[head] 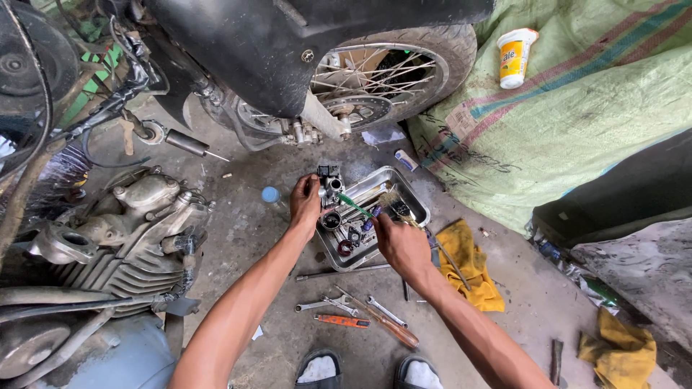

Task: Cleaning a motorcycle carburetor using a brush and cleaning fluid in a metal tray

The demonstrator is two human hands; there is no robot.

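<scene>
- Your two sandalled feet (367,371) are at the bottom edge, on the concrete floor (238,216) — just ahead of them lie two spanners (328,305), a red-handled tool (342,320) and a long brown-handled screwdriver (386,324).
- Your left hand (305,205) is closed around a small carburetor (330,184), which you hold up at the near-left rim of the metal tray (414,205); the fingers wrap its left side firmly.
- Your right hand (400,241) is closed on a green-handled screwdriver (355,205); its tip points at the carburetor body and seems to touch it, though I cannot tell which screw it meets.
- Inside the tray you already have several loose pieces — a round black part (331,220), a reddish ring (346,247) and some small metal bits. I judge from this that the carburetor is partly taken apart.
- What is left, as I judge it: the body is still in one piece in your hand, so more screws or jets remain to be worked on.
- Beside the tray lies a yellow rag (472,263); a second one (623,346) is far to the right.
- An engine block (137,230) stands at your left, well apart from the tray, and the motorcycle wheel (389,72) is behind it. A white cup (515,57) rests on the green sack (562,122).
</scene>
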